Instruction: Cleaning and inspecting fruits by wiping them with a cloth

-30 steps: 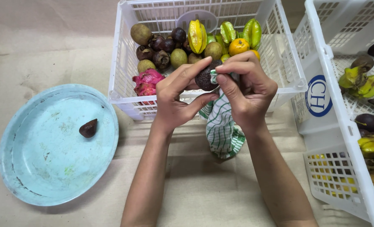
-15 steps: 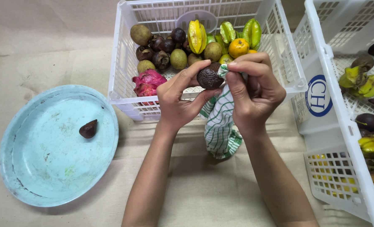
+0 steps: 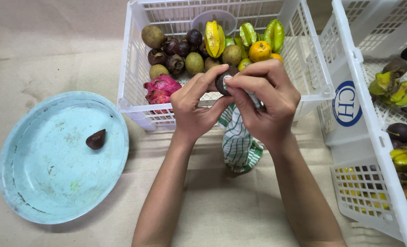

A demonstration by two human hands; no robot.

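My left hand [image 3: 196, 110] pinches a small dark brown fruit [image 3: 222, 82] between thumb and fingertips just in front of the white basket [image 3: 135, 91], while my right hand [image 3: 265, 103], fingers curled closed, presses a green-striped cloth [image 3: 237, 144] against it.
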